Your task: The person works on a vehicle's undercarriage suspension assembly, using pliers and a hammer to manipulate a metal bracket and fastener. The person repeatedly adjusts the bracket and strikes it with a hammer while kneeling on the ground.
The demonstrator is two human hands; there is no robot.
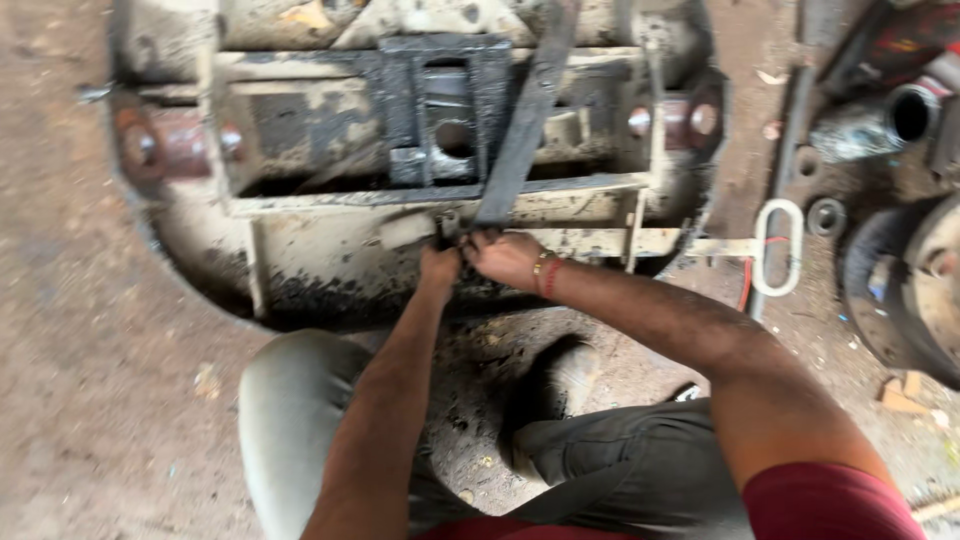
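Both hands meet low | left hand (438, 268), right hand (505, 257) clenched on flat bar (525, 120) (bar slants up, away)

Soft daylight, heavy motion blur

Even, diffuse light with no glare. Deep shadow pools beneath the metal frame (430, 200) around 7 o'clock. Motion smear softens the whole view, worst toward 12 and 3 o'clock; fine detail is lost.

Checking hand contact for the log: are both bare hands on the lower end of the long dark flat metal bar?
Yes, the left hand and right hand meet at the lower end of the long dark flat metal bar.
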